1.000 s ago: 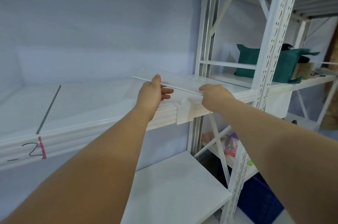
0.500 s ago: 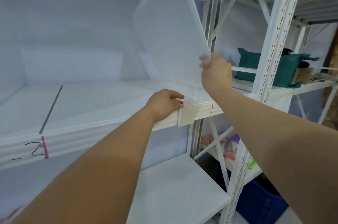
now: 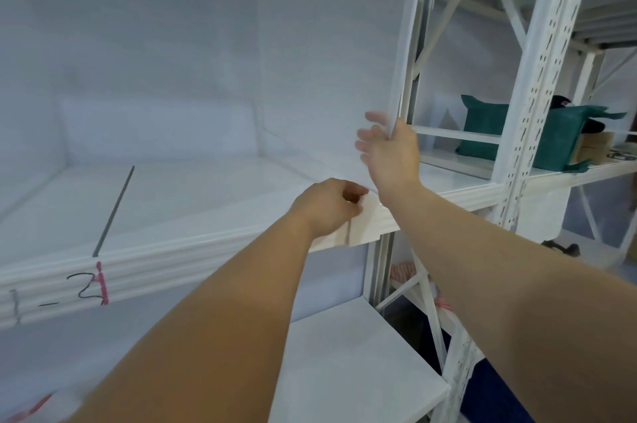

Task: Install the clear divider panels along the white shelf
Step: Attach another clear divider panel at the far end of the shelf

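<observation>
While my right hand grips the upright panel by its edge, my left hand curls at the shelf. It seems to pinch a clip.

Right of frame, behind a perforated white upright: green fabric bag slumped on a neighbouring shelf, black item behind it, brown box just beside. Lower down, a pink-striped item and a dark blue bin.
</observation>
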Demonstrator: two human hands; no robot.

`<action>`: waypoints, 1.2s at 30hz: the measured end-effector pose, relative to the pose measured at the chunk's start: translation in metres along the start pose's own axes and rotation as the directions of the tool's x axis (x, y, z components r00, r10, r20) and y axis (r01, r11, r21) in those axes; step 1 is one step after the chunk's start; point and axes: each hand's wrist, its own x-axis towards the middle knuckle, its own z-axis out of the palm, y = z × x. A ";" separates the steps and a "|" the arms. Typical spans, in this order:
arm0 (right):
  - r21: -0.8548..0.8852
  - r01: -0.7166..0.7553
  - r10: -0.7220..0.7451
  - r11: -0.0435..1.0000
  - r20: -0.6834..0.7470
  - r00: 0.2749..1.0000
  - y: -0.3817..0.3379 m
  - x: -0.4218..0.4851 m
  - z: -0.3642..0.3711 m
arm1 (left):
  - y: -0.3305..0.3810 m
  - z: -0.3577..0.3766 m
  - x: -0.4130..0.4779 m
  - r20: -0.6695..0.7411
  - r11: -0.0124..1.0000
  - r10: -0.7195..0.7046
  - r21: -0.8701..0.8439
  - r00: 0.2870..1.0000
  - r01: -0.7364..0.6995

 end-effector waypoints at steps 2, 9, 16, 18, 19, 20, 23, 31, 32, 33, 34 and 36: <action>0.008 -0.002 0.002 1.000 -0.009 1.000 0.005 0.001 0.001 | 0.000 -0.001 0.000 -0.039 0.998 -0.021 -0.057 0.999 0.019; 0.056 -0.039 0.042 0.998 -0.069 0.997 0.011 0.003 0.001 | 0.003 0.001 -0.001 -0.080 0.999 -0.033 0.008 0.996 0.033; 0.065 -0.088 0.088 0.994 0.004 0.996 0.008 0.004 -0.007 | 0.005 0.001 -0.001 -0.056 0.997 -0.013 0.080 0.998 0.017; 0.069 -0.110 0.109 0.992 0.015 0.994 0.007 0.007 -0.007 | 0.005 0.001 -0.001 -0.050 0.996 -0.014 0.089 0.999 0.018; 0.065 -0.124 0.123 0.990 0.021 0.992 0.007 0.008 -0.007 | 0.005 0.001 -0.001 -0.048 0.995 -0.014 0.097 0.999 0.018; 0.054 -0.134 0.133 0.989 0.028 0.991 0.007 0.010 -0.007 | 0.005 0.001 -0.001 -0.045 0.994 -0.013 0.104 0.999 0.018; -0.017 -0.150 0.150 0.989 0.056 0.987 0.007 0.012 -0.007 | 0.005 0.001 0.000 -0.034 0.994 -0.011 0.110 0.999 0.015; -0.055 -0.217 0.223 0.975 0.142 0.964 0.001 0.019 -0.005 | 0.006 0.001 0.002 -0.025 0.995 -0.018 0.097 1.000 0.021; -0.052 -0.228 0.233 0.972 0.151 0.961 0.004 0.021 -0.006 | 0.006 0.001 0.002 -0.024 0.995 -0.020 0.093 1.000 0.022; -0.069 -0.234 0.243 0.970 0.163 0.956 0.006 0.022 -0.006 | 0.006 0.001 0.002 -0.024 0.996 -0.021 0.089 0.999 0.023; -0.102 -0.233 0.248 0.967 0.181 0.952 0.007 0.022 -0.007 | 0.006 0.002 0.003 -0.024 0.996 -0.022 0.084 0.999 0.024; -0.291 -0.160 0.230 0.943 0.225 0.947 0.007 0.022 -0.010 | 0.005 0.002 0.003 -0.024 0.997 -0.024 0.078 0.999 0.025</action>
